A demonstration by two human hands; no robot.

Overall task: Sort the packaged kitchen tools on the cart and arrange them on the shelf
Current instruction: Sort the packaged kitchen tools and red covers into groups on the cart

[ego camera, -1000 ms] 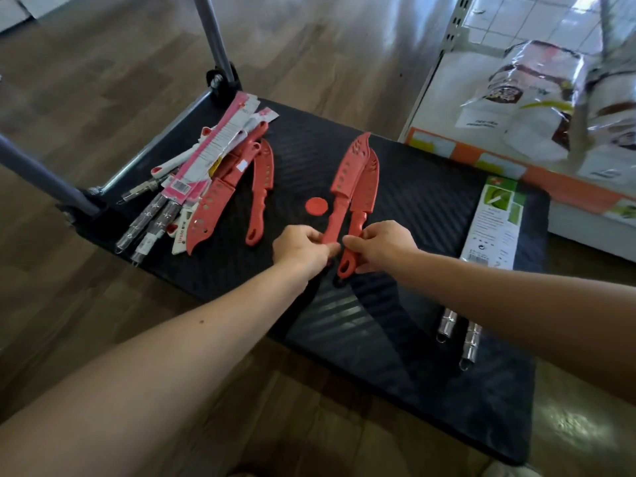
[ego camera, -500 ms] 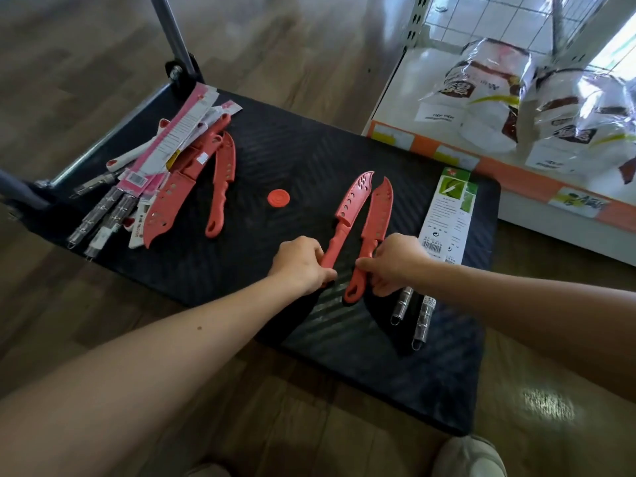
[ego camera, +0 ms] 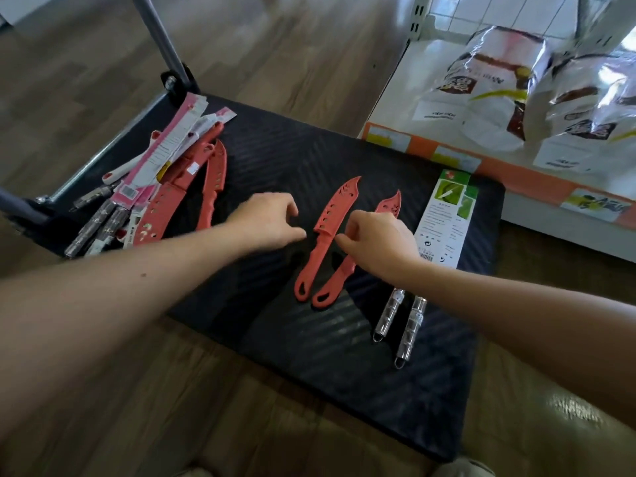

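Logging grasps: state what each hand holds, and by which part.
Left hand holds nothing visible. Right hand covers the middle of the right red knife; whether its fingers grip it cannot be told.

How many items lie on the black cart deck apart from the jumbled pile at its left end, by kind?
Red plastic knives in holed sheaths: 2
Steel-handled tools sticking out from under the green-and-white card: 2
Total: 4
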